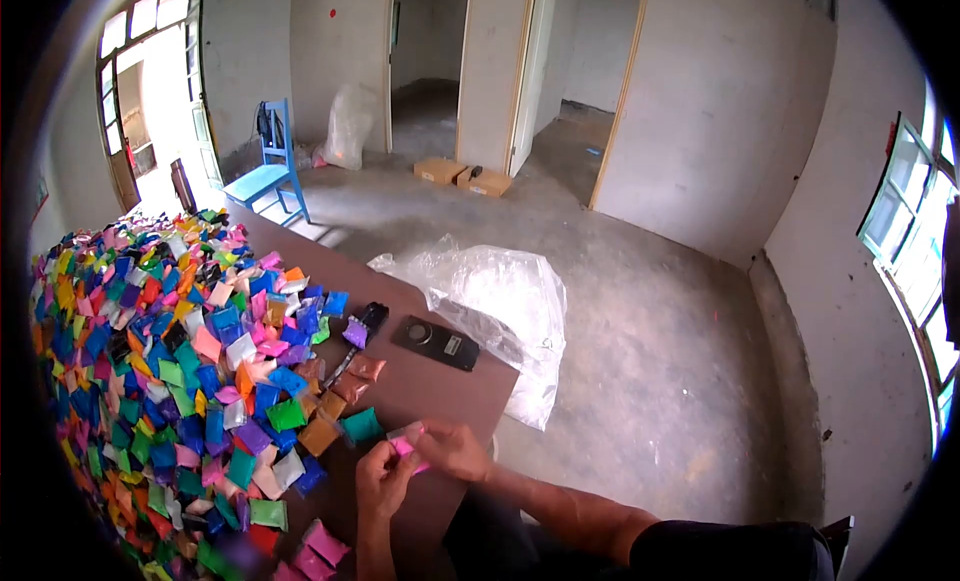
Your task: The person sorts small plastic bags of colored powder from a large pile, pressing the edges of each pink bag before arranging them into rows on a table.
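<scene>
A small bright pink packet (408, 449) with a clear wrapper is held up over the front of the brown table. My left hand (384, 477) pinches its lower left side. On the upper right, the fingers of my right hand (452, 451) close on the wrapper's edge, slightly blurred and partly covering it. Just left of my hands lie a teal packet (361, 426) and an orange-brown packet (319, 436). Several pink packets (318, 549) rest together near my left forearm.
A large heap of colourful packets (180, 371) covers the left of the brown table (440, 391). A black device with a round dial (437, 342) and a clear plastic bag (510, 291) sit toward the table's far right edge. A blue chair (268, 176) and cardboard boxes (485, 184) stand beyond.
</scene>
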The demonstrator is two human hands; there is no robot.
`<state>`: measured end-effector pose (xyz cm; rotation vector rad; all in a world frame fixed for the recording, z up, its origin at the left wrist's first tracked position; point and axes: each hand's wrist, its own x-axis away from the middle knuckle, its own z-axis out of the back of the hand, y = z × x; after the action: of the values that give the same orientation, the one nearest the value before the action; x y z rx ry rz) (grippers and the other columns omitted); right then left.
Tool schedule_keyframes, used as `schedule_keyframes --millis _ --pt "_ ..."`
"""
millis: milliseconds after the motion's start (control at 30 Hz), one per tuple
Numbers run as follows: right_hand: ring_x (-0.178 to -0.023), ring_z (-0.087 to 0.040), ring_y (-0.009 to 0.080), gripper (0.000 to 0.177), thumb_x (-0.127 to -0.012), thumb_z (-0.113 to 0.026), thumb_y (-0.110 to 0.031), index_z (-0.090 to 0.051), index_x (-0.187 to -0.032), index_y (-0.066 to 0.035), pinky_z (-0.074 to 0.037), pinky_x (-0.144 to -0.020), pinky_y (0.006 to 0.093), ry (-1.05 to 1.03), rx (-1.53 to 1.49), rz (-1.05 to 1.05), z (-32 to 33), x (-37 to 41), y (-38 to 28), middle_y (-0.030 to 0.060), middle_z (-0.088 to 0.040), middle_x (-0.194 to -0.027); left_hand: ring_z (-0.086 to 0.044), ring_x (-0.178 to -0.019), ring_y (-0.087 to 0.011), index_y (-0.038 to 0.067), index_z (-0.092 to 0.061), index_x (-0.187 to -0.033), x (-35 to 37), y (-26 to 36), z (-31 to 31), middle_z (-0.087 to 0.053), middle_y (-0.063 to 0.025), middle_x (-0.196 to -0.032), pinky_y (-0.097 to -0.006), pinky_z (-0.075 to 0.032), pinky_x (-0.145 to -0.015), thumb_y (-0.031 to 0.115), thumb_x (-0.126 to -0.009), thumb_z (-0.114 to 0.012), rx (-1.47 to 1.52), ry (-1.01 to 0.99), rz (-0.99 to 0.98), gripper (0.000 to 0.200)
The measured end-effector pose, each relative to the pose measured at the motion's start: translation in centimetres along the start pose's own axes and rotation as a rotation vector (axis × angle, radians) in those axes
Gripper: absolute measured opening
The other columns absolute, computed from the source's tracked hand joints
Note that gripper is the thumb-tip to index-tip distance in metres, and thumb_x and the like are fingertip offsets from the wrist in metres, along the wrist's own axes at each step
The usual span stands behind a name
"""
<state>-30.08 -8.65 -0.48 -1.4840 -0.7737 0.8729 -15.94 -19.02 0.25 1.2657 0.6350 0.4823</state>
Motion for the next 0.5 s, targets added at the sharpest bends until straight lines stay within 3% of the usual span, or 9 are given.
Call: schedule_keyframes --millis 233,333,400,500 --pt "-0.089 -0.059 0.0069 0.022 -0.101 -0.062 -0.020 -0.071 -0.108 -0.001 -0.051 -0.080 0.0265 0.061 0.044 0.012 0.0 0.0 0.8 -0.0009 -0.068 -0.093 -0.050 -0.068 -0.0061 -0.001 -0.066 -0.091 -0.4 0.5 0.1 -0.056 0.0008 -0.073 -0.0259 -0.042 -0.059 0.020 -0.090 -0.075 0.014 -0.023 0.046 0.022" --pt "-0.085 -0.058 0.0066 0.020 -0.101 -0.063 -0.018 -0.070 -0.107 0.000 -0.050 -0.076 0.0254 0.035 0.051 0.014 0.1 -0.3 1.2 -0.0013 -0.068 -0.091 -0.050 -0.069 -0.0045 0.000 -0.066 -0.092 -0.4 0.3 0.3 -0.056 0.0014 -0.074 -0.0248 -0.042 -0.059 0.017 -0.092 -0.073 -0.005 -0.021 0.085 0.018" --pt "-0.085 -0.058 0.0066 0.020 -0.101 -0.064 -0.018 -0.071 -0.106 0.000 -0.049 -0.075 0.0250 0.020 -0.013 0.020 -0.3 -0.3 1.1 -0.0012 -0.068 -0.091 -0.050 -0.070 -0.0030 0.001 -0.066 -0.092 -0.2 -0.5 -0.1 -0.058 0.0030 -0.076 -0.0232 -0.041 -0.060 0.013 -0.092 -0.073 0.168 -0.009 0.018 0.014" --pt "-0.085 -0.059 0.0063 0.020 -0.101 -0.066 -0.019 -0.071 -0.104 0.000 -0.049 -0.075 0.0237 0.024 -0.089 0.041 -0.3 -0.4 1.4 -0.0008 -0.069 -0.092 -0.051 -0.074 -0.0023 0.002 -0.068 -0.096 -0.2 -1.1 0.0 -0.060 0.0051 -0.080 -0.0211 -0.041 -0.064 0.010 -0.094 -0.070 0.092 -0.015 -0.017 0.009"
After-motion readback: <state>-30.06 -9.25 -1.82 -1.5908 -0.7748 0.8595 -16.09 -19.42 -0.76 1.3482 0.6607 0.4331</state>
